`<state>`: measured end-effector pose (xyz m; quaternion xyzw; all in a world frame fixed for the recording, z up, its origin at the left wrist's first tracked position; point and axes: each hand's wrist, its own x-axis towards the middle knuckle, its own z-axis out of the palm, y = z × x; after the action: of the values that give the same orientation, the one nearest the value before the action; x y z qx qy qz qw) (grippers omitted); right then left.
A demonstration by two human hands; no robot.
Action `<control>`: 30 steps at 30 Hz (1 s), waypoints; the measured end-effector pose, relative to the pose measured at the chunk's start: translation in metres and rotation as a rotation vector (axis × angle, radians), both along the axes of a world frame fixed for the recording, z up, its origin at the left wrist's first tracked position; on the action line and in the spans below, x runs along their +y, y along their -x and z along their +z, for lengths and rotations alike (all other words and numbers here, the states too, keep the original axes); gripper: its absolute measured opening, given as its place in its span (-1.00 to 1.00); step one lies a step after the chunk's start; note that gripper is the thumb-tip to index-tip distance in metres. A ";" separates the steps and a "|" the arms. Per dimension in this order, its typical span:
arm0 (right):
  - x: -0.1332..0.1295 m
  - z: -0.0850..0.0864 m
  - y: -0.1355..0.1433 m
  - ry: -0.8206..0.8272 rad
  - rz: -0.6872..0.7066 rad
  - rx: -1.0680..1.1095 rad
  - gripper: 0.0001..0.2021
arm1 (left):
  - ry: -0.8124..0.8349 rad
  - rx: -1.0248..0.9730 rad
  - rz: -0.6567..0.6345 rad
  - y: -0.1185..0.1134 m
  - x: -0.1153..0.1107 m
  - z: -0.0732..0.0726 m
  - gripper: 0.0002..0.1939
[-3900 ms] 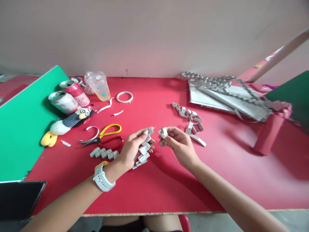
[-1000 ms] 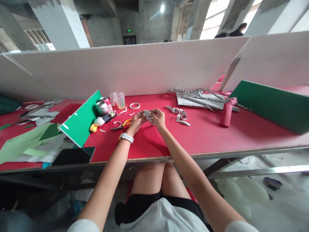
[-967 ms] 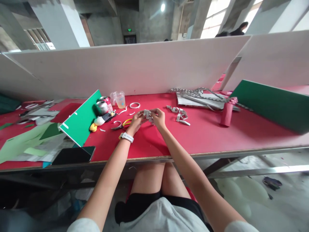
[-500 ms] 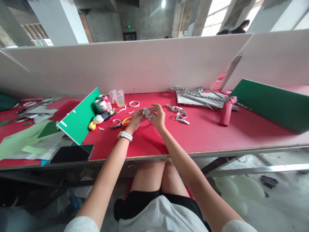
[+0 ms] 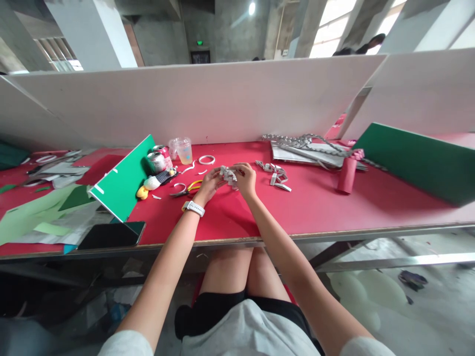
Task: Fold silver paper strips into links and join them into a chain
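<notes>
Over the red table, a chain of folded grey-white paper (image 5: 228, 175) sits between my two hands. My left hand (image 5: 211, 184), with a white watch on its wrist, is closed around the chain's left end. Fingers bent, my right hand (image 5: 245, 179) pinches at the chain's right side; the exact grip is partly hidden by the fingers. Loose folded paper pieces (image 5: 278, 178) lie to the right of my right hand. Yellow-handled pliers (image 5: 191, 189) rest just left of my left hand, near a white tape roll (image 5: 206, 159).
A green board (image 5: 124, 180) stands at the left beside cans (image 5: 160, 157), plastic cups (image 5: 183, 151) and a plush toy (image 5: 158, 182). A phone (image 5: 113, 235) lies at the front edge. A braided grey chain (image 5: 304, 140) and a red cylinder (image 5: 347, 175) are on the right.
My right hand's fingers have curled in closer to the chain and its raised forefinger has come down. My left hand stays almost in place.
</notes>
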<state>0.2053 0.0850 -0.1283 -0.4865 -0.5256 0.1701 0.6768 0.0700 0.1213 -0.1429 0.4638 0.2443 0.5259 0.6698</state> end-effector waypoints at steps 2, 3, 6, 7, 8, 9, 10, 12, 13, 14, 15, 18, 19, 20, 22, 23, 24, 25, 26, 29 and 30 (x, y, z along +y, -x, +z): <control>0.004 -0.002 -0.002 0.043 0.025 0.085 -0.82 | -0.002 -0.005 0.001 0.000 0.001 -0.001 -0.70; 0.005 -0.004 -0.002 0.059 0.046 0.116 -0.83 | -0.002 -0.006 0.001 0.000 0.002 -0.002 -0.70; 0.009 -0.008 -0.002 0.087 0.117 0.151 -0.87 | 0.002 -0.005 0.006 -0.001 0.004 -0.003 -0.71; 0.010 -0.009 -0.002 0.092 0.134 0.160 -0.87 | 0.003 -0.006 0.009 -0.001 0.004 -0.004 -0.72; 0.011 -0.010 -0.003 0.096 0.145 0.171 -0.86 | 0.004 -0.007 0.011 -0.001 0.004 -0.004 -0.72; 0.012 -0.011 -0.003 0.099 0.152 0.186 -0.81 | 0.003 -0.008 0.011 0.000 0.004 -0.004 -0.71; 0.013 -0.012 -0.004 0.097 0.153 0.203 -0.73 | 0.002 -0.011 0.010 0.000 0.004 -0.004 -0.71; 0.015 -0.013 -0.007 0.091 0.130 0.223 -0.60 | 0.000 -0.017 0.005 0.000 0.004 -0.004 -0.71; 0.015 -0.013 -0.008 0.089 0.112 0.221 -0.59 | 0.000 -0.019 0.002 0.001 0.004 -0.004 -0.71; 0.015 -0.012 -0.010 0.088 0.093 0.213 -0.62 | 0.002 -0.021 -0.001 0.001 0.004 -0.004 -0.72; 0.015 -0.012 -0.012 0.091 0.075 0.205 -0.68 | 0.005 -0.022 -0.003 0.001 0.004 -0.004 -0.72; 0.013 -0.008 -0.014 0.119 0.073 0.222 -0.78 | 0.014 -0.023 -0.003 0.001 0.004 -0.003 -0.72; 0.012 -0.007 -0.014 0.132 0.096 0.251 -0.79 | 0.016 -0.024 -0.002 0.001 0.003 -0.003 -0.72; 0.011 -0.006 -0.013 0.149 0.129 0.285 -0.80 | 0.017 -0.024 -0.002 0.001 0.003 -0.002 -0.72; 0.009 -0.003 -0.011 0.180 0.199 0.366 -0.81 | 0.019 -0.024 -0.004 0.001 0.002 -0.001 -0.72; 0.009 -0.002 -0.010 0.195 0.223 0.405 -0.82 | 0.019 -0.025 -0.005 0.001 0.002 -0.001 -0.71; 0.008 -0.001 -0.009 0.206 0.240 0.439 -0.83 | 0.019 -0.025 -0.006 0.001 0.001 -0.001 -0.71; 0.007 0.000 -0.008 0.213 0.249 0.463 -0.86 | 0.019 -0.027 -0.005 0.001 0.001 -0.001 -0.70; 0.007 0.000 -0.008 0.217 0.256 0.482 -0.87 | 0.018 -0.029 -0.005 0.001 0.002 -0.001 -0.69; 0.004 0.002 -0.009 0.222 0.293 0.520 -0.78 | 0.022 -0.034 0.001 0.000 0.003 -0.003 -0.69; 0.004 0.002 -0.009 0.223 0.310 0.526 -0.76 | 0.025 -0.036 0.004 0.000 0.004 -0.003 -0.70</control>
<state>0.2144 0.0890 -0.1265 -0.4114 -0.3785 0.4476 0.6979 0.0696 0.1255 -0.1461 0.4454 0.2398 0.5325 0.6786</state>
